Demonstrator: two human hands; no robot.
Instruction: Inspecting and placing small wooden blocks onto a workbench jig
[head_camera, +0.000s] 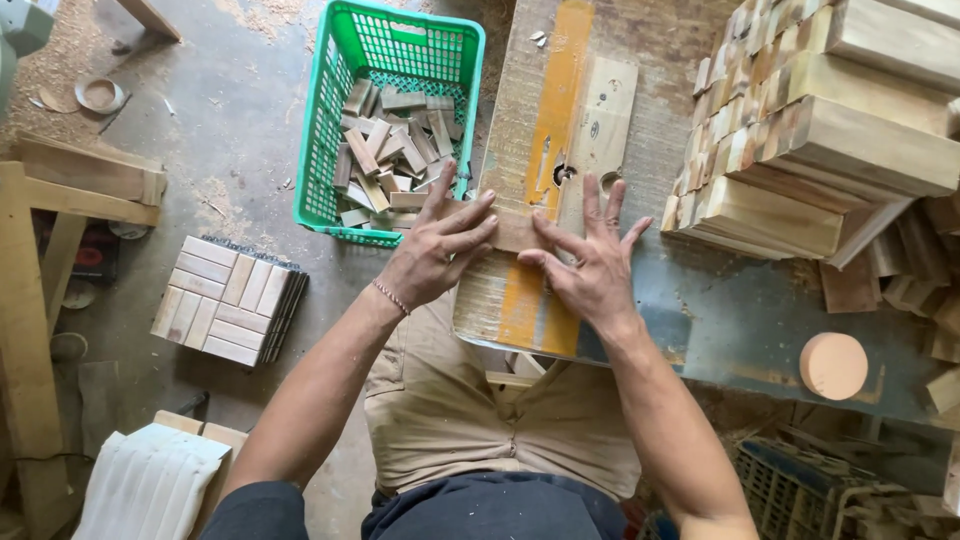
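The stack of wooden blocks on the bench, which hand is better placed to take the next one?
Probably the right hand: it lies flat on the board just beside the stack of wooden blocks. The left hand rests nearer the green crate.

A woodworking shop: stacked wood blocks (820, 140), sawdust-strewn floor (230, 120).
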